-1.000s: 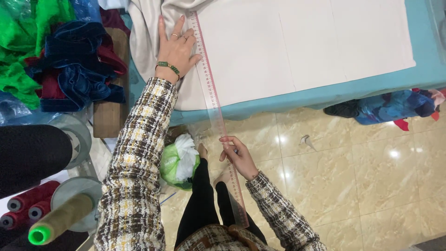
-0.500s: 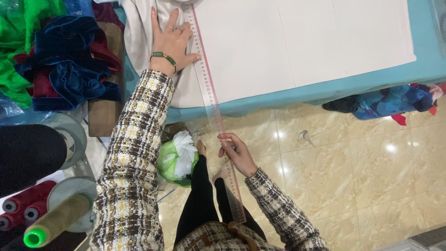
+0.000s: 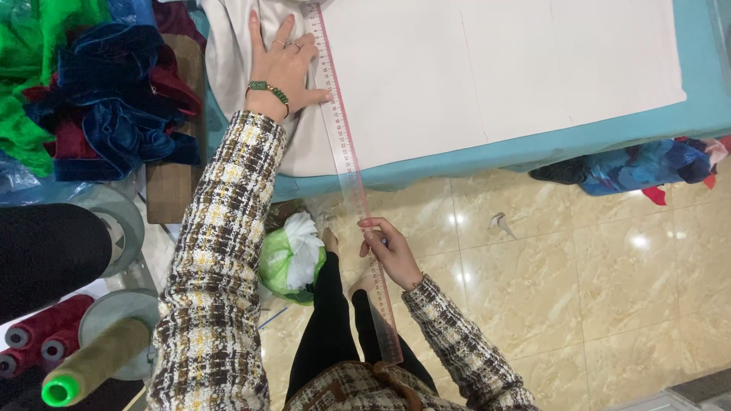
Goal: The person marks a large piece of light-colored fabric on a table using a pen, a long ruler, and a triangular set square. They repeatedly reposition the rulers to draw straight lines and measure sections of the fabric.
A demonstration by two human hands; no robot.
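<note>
Head view: a teal table [image 3: 708,106] was seen covered by pale cloth [image 3: 502,68], with a long clear ruler [image 3: 346,160] laid across the cloth's left part and overhanging the table edge above the tiled floor [image 3: 609,289]. The left hand [image 3: 283,67] was pressed flat, fingers spread, just beside the ruler. The ruler's lower stretch was pinched by the right hand [image 3: 390,251].

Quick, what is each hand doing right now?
Left hand: open, flat on the cream fabric, thumb by the ruler.
Right hand: closed on the clear ruler's lower part.
</note>
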